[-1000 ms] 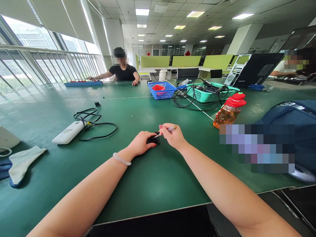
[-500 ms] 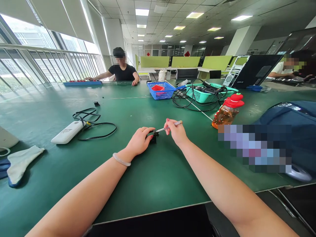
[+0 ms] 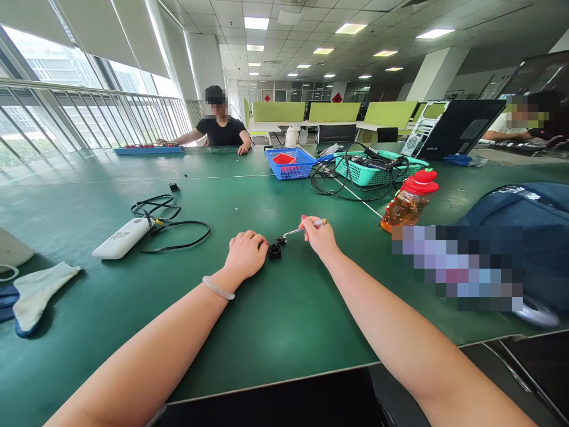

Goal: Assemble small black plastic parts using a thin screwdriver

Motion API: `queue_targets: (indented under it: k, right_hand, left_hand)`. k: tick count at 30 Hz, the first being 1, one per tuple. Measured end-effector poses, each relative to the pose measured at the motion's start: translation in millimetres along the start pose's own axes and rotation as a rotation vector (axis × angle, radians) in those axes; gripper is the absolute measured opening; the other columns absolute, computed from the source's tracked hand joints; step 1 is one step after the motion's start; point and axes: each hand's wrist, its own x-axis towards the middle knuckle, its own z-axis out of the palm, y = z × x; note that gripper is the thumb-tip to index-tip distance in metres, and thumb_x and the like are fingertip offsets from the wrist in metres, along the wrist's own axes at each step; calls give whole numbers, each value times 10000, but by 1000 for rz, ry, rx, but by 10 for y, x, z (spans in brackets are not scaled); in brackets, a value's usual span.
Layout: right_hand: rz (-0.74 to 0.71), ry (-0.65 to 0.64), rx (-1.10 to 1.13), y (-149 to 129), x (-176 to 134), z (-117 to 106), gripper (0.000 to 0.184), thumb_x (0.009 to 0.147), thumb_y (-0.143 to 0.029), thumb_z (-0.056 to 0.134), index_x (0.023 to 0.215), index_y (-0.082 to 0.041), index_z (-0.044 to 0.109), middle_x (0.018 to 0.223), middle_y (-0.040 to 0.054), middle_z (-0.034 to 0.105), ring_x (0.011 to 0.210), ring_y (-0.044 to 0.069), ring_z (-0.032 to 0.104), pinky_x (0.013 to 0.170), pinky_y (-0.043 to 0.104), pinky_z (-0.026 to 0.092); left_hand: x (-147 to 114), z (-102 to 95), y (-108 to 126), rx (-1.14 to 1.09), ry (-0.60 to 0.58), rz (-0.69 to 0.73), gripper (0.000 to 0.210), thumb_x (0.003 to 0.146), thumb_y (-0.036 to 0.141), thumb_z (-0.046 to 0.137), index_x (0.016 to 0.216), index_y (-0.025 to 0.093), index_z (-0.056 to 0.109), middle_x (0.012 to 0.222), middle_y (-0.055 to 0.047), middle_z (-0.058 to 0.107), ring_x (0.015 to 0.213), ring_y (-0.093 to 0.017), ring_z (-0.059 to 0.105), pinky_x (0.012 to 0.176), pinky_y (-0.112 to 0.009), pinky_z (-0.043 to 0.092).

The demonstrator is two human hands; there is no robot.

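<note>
My right hand (image 3: 319, 235) pinches a slim screwdriver (image 3: 296, 230) with a silvery shaft, slanting down to the left. Its tip is at a small dark part (image 3: 281, 239), too small to make out well. Just below that part, a small black block (image 3: 275, 252) with a round opening in its top sits on the green table. My left hand (image 3: 247, 253) rests on the tabletop with its fingers curled, fingertips right beside the block's left side. What those fingers hold, if anything, is hidden.
On the left lie a white power bank (image 3: 123, 238) with a black cable (image 3: 186, 246) and a glove (image 3: 42, 296). Farther off are a blue basket (image 3: 291, 169), a green basket (image 3: 373, 175) and a red-lidded bottle (image 3: 408, 201). A person (image 3: 222, 127) sits across the table.
My left hand has drawn back slightly left, away from the small dark part, uncovering the black block. My right hand has shifted slightly right, still with the screwdriver.
</note>
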Motion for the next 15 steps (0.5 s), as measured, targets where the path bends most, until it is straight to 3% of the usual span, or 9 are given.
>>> queue_targets:
  k: [7,12,15]
  right_hand:
    - [-58,-109,-77,0,-31,30,416,875,-530,511,625,-215,617,452,-37,472,481,123,470,528,246,367]
    - [-64,-208,-24,26,-36,45,400,847,-549,541,667,-207,644,488,-39,489,504,119,475,541,246,375]
    - [-68,-266,46,29,-36,57,397,833,-546,564,662,-201,659,487,-35,501,511,118,487,556,249,394]
  left_hand:
    - [-42,29,28,-163,-113,288,359,868,456,560,1164,253,560,1322,-73,543,1272,-292,440,1104,-495,348]
    - [-49,8,44,-133,-87,219,238,832,367,570,1023,225,561,1238,-80,572,1200,-294,494,1046,-496,406]
    - [-48,-3,31,-142,-82,167,330,806,296,555,1128,226,538,1256,-79,576,1224,-291,484,1056,-494,396]
